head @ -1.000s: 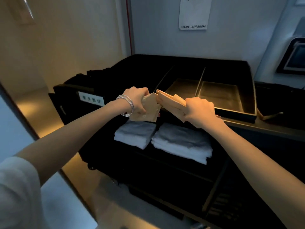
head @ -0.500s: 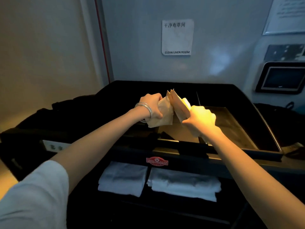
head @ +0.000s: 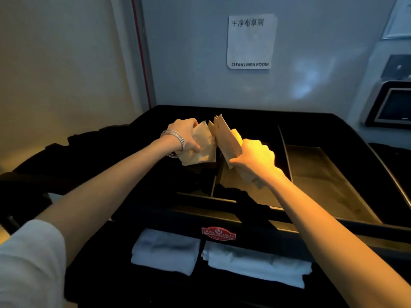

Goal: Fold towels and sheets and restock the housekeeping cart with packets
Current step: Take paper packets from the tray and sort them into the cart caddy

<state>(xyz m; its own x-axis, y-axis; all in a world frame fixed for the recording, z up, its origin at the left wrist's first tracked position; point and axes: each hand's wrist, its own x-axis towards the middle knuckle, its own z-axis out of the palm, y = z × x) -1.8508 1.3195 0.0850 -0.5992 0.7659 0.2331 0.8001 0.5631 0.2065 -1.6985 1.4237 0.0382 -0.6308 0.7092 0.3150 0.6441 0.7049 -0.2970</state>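
- My left hand [head: 186,135] grips one bunch of tan packets [head: 201,145]; my right hand [head: 255,155] grips a second fanned bunch [head: 226,136], fingers curled round both.
- Both bunches hang above the cart tray [head: 329,185], over its left divider [head: 216,174]; the two bunches meet between my hands.
- The tray's right compartment lies open beyond a second divider [head: 285,156].
- Two folded white towels [head: 165,251] [head: 255,265] lie side by side on the shelf under the tray's front rim.
- A wall sign [head: 251,41] reading "CLEAN LINEN ROOM" hangs behind the cart, close against the tray's far edge.
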